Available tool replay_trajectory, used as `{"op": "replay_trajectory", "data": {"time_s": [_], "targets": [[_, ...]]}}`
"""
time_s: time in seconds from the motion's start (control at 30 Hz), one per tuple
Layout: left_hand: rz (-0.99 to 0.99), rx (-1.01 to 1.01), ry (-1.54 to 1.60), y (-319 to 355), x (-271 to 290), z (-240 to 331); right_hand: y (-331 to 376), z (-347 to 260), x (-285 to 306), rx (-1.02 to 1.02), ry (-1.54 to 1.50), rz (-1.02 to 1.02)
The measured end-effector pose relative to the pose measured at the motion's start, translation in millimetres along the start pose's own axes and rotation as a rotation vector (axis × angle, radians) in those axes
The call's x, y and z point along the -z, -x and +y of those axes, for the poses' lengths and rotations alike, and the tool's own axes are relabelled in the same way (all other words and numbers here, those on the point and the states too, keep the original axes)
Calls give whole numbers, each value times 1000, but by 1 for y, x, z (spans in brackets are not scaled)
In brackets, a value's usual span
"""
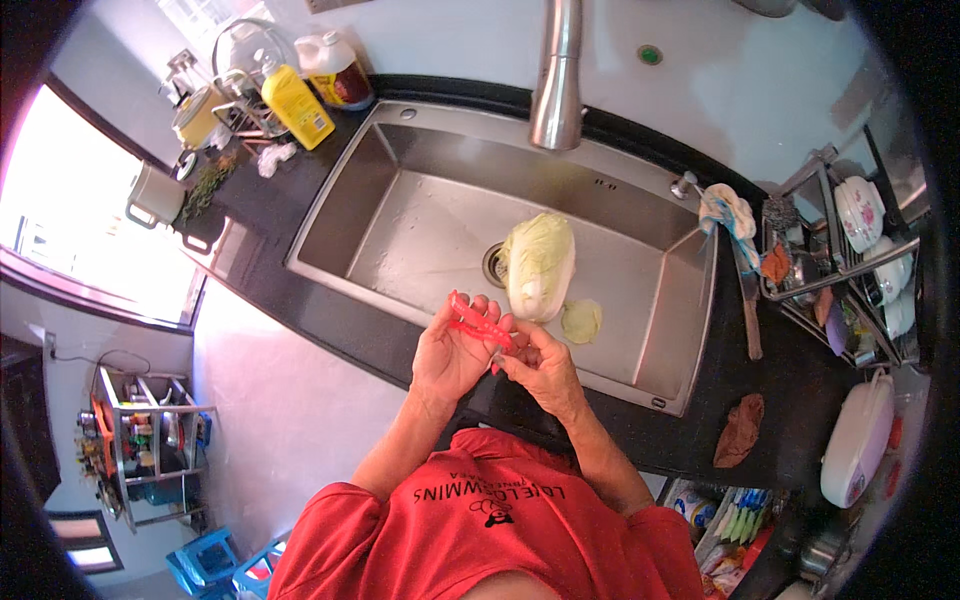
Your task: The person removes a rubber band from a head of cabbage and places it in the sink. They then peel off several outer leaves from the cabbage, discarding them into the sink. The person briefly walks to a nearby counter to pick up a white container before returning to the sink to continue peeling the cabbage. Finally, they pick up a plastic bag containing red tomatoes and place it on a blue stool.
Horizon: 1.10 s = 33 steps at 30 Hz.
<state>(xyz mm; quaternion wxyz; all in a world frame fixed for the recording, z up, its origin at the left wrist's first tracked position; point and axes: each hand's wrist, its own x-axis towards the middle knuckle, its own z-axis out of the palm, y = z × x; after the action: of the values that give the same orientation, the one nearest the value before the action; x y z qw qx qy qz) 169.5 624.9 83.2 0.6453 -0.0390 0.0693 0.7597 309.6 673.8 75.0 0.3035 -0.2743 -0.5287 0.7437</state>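
Observation:
My left hand [446, 360] is turned palm up over the front edge of the sink [425, 230], its fingers curled around a narrow, bright red strip [480, 324] that looks like plastic. Its exact kind cannot be made out. My right hand [548, 375] pinches the strip's near right end between thumb and fingers. Just beyond my hands, a pale green Chinese cabbage [541, 262] lies in the steel basin, partly beside the drain [494, 264]. A loose cabbage leaf [581, 321] rests to the right of its base.
A steel faucet [558, 95] hangs over the sink's back edge. Yellow bottle [297, 106] and jug [335, 70] stand at the back left. On the right are a dish rack [840, 250], a cloth [729, 212], a crumpled brown thing [740, 430] and a white lidded container [858, 440].

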Motion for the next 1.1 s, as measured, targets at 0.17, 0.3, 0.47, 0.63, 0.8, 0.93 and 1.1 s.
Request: {"op": "replay_trajectory", "data": {"time_s": [0.17,0.3,0.47,0.63,0.8,0.93,1.1], "targets": [[3,-26,23,24,12,15,7,9,-18,-81,31,-28],[136,-133,-252,48,33,46,16,5,-30,-65,42,15],[265,-109,-494,97,47,80,20,-15,-77,40,151,-66],[254,11,-501,161,71,113,27,1,-156,110,58,-152],[80,69,-186,226,93,154,39,45,-244,-27,-303,-430],[142,-104,-198,281,102,205,49,70,-305,-248,-479,-591],[336,-263,-200,337,105,249,52,87,-368,-348,-109,-731]]}}
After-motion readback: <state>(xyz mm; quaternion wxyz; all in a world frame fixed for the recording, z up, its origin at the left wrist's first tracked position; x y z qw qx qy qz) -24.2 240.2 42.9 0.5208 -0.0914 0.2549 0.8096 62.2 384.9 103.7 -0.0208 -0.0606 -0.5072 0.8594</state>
